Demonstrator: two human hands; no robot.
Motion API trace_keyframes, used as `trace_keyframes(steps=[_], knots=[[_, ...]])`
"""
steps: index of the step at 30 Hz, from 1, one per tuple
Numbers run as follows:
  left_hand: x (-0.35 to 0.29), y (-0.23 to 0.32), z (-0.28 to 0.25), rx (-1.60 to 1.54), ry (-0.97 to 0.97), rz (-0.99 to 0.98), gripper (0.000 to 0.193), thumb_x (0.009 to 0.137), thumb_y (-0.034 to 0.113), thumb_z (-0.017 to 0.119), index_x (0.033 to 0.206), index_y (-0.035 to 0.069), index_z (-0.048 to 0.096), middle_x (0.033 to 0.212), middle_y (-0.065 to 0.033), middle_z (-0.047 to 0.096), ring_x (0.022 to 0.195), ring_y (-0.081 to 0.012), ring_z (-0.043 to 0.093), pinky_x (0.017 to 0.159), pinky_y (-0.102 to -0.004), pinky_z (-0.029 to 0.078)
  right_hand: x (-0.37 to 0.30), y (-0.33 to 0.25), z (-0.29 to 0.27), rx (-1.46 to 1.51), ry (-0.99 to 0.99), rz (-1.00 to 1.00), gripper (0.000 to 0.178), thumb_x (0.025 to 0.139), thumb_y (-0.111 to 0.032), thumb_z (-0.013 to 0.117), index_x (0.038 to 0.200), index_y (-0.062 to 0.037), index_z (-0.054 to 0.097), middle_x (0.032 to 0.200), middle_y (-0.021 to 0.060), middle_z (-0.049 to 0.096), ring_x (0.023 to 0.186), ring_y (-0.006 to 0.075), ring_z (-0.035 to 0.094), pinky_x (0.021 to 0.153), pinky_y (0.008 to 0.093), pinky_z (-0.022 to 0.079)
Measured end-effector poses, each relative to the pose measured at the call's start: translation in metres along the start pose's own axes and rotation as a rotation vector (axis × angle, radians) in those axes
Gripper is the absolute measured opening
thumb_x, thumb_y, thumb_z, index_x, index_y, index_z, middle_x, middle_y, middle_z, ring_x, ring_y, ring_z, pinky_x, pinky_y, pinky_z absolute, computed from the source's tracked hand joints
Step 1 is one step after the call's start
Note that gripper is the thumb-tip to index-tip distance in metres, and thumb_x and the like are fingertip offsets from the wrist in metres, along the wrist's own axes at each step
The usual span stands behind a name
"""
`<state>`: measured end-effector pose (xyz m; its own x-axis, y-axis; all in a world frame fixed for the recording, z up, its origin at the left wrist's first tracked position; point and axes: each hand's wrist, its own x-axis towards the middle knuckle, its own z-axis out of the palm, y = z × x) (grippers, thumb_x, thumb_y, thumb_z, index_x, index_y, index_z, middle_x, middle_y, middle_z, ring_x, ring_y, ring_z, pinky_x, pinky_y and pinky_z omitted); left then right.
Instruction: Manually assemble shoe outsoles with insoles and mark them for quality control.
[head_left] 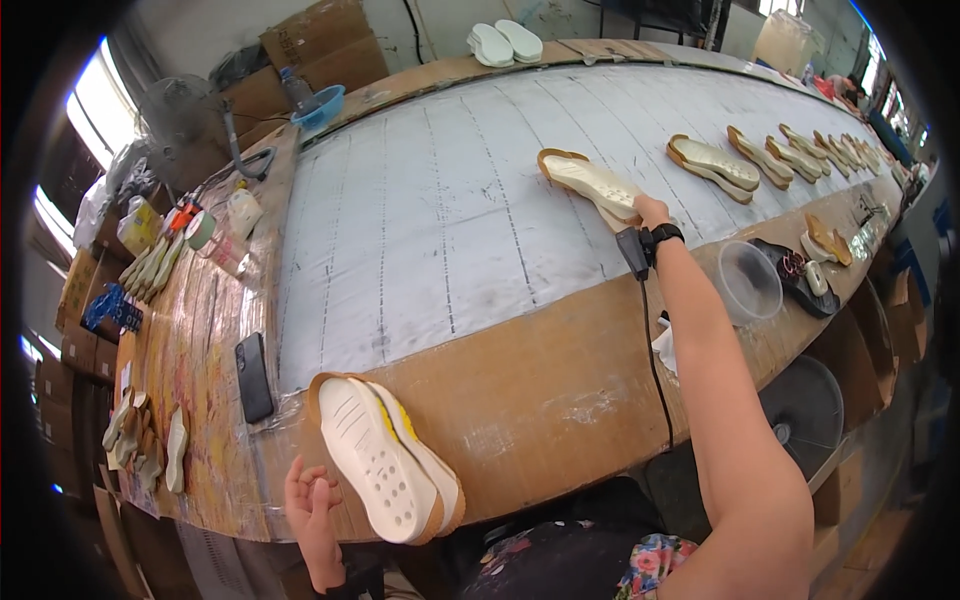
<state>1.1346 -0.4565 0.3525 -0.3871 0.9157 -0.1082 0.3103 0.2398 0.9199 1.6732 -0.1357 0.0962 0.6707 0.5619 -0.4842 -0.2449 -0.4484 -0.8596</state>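
My right arm reaches far across the table, and my right hand (652,211) grips the near end of a cream shoe sole with a tan rim (592,182). That sole seems stacked on another one and lies on the white sheet (420,220). Close to me, a pair of cream soles (375,455) with tan edges and a yellow patch rests on the brown cardboard. Just left of this pair hovers my left hand (312,500), fingers loosely bent and apart, holding nothing. A black device with a cable (633,252) sits at my right wrist.
More sole pairs (712,165) run in a row toward the far right. A clear plastic tub (748,283) and a dark sandal (795,275) lie right of my arm. A black phone (254,377), loose soles (177,448) and a blue basin (320,107) are on the left.
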Motion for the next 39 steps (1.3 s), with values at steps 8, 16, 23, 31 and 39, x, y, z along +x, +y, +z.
trace_keyframes(steps=[8, 16, 23, 31, 39], knots=[[-0.022, 0.015, -0.004, -0.155, -0.072, 0.186, 0.040, 0.085, 0.007, 0.051, 0.122, 0.000, 0.040, 0.104, -0.0057, 0.051, 0.090, -0.0120, 0.050, 0.073, -0.0224, 0.041, -0.138, -0.033, 0.013, 0.336, -0.631, 0.247, 0.032, 0.081, -0.021, 0.055, 0.106, -0.0020, 0.050, 0.099, 0.0127, 0.051, 0.081, 0.0235, 0.052, 0.071, 0.0459, 0.044], [-0.041, 0.056, 0.043, -0.315, -0.275, 0.291, 0.052, 0.085, 0.017, 0.054, 0.129, 0.002, 0.030, 0.119, -0.0105, 0.045, 0.107, -0.0190, 0.045, 0.086, -0.0321, 0.040, -0.336, -0.073, -0.008, 0.606, -1.398, 0.159, 0.043, 0.084, -0.022, 0.049, 0.121, -0.0023, 0.042, 0.120, 0.0152, 0.047, 0.106, 0.0306, 0.050, 0.086, 0.0475, 0.044], [-0.056, 0.069, 0.063, -0.717, -0.076, 0.524, 0.073, 0.086, 0.052, 0.041, 0.136, 0.008, 0.013, 0.132, -0.0134, 0.034, 0.120, -0.0259, 0.036, 0.094, -0.0426, 0.036, -0.473, -0.058, -0.020, 0.509, -1.369, -0.366, 0.051, 0.076, -0.018, 0.059, 0.119, 0.0056, 0.044, 0.103, 0.0092, 0.057, 0.092, 0.0136, 0.054, 0.080, 0.0275, 0.044], [-0.053, 0.063, 0.061, -1.218, -0.007, 0.302, 0.052, 0.091, 0.044, 0.033, 0.130, 0.009, 0.030, 0.128, -0.0117, 0.039, 0.117, -0.0250, 0.039, 0.099, -0.0404, 0.032, -0.515, -0.027, -0.032, 0.200, -0.795, -1.411, 0.074, 0.058, -0.020, 0.076, 0.122, -0.0009, 0.042, 0.112, 0.0134, 0.052, 0.088, 0.0313, 0.053, 0.074, 0.0323, 0.045], [-0.056, 0.052, 0.066, -0.930, -0.145, 0.348, 0.048, 0.091, 0.037, 0.038, 0.126, 0.004, 0.034, 0.120, -0.0124, 0.046, 0.107, -0.0237, 0.050, 0.092, -0.0371, 0.041, -0.511, -0.019, -0.040, 0.378, -1.207, -1.220, 0.084, 0.062, -0.022, 0.076, 0.129, -0.0010, 0.030, 0.126, 0.0192, 0.039, 0.112, 0.0351, 0.044, 0.093, 0.0356, 0.036]])
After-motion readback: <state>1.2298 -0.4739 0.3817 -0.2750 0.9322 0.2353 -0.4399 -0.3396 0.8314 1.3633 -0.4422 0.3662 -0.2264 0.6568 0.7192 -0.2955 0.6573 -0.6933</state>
